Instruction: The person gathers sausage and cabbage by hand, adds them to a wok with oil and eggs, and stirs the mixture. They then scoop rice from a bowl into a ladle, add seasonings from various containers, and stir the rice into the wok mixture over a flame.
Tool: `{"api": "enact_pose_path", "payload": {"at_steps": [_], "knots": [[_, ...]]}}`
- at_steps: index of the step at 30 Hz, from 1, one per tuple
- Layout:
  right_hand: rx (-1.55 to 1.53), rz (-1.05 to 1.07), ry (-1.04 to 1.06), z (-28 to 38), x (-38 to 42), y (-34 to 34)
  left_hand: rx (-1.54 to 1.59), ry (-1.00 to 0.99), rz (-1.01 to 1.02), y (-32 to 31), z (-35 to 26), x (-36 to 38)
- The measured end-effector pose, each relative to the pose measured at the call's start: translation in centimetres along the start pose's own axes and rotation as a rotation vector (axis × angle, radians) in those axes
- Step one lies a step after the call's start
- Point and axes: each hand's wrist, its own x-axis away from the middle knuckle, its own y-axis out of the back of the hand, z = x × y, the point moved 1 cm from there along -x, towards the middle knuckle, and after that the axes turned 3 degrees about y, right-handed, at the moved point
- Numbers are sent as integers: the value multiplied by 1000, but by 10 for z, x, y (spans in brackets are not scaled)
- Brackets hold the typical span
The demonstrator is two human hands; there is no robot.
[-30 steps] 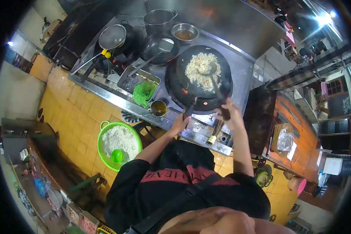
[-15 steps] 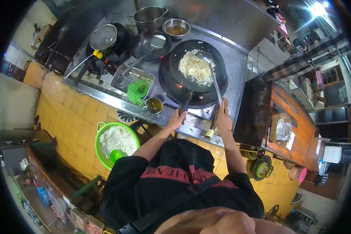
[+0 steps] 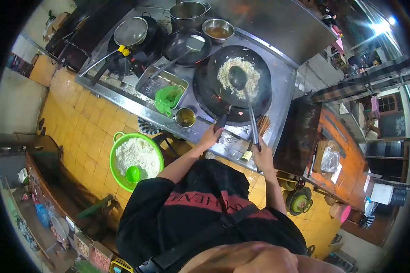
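My left hand (image 3: 208,138) is closed around the dark handle of a black wok (image 3: 208,75) on the stove. Fried rice (image 3: 253,78) lies in the wok's middle. A long-handled ladle (image 3: 237,78) rests its dark round bowl over the rice, and my right hand (image 3: 263,157) grips the far end of its handle. Just beside the right hand, a bamboo brush (image 3: 263,126) lies on the stove's front edge, partly covered by the ladle handle. A metal cup (image 3: 185,118) with yellowish liquid stands left of my left hand.
Left of the wok are a metal tray (image 3: 183,83) with a green plastic bag (image 3: 168,98), a second pan (image 3: 174,45) and a strainer (image 3: 130,31). Behind stand a pot (image 3: 187,20) and a bowl of brown liquid (image 3: 217,32). A green basin (image 3: 115,157) of white rice is at lower left.
The ladle's bowl has come over the middle of the rice, and my right hand has moved down and back with its handle. My left hand keeps hold of the wok handle.
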Motion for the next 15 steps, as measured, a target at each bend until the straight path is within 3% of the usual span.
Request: {"api": "enact_pose_path", "payload": {"at_steps": [4, 10, 12, 15], "knots": [[-78, 48, 36, 5, 16, -13, 10, -64, -14, 0, -2, 1], [-37, 60, 156, 22, 24, -11, 55, 67, 93, 5, -21, 8], [-237, 206, -74, 35, 29, -5, 8, 55, 75, 2, -1, 0], [-414, 283, -55, 52, 42, 16, 122, 92, 95, 10, -35, 18]]}}
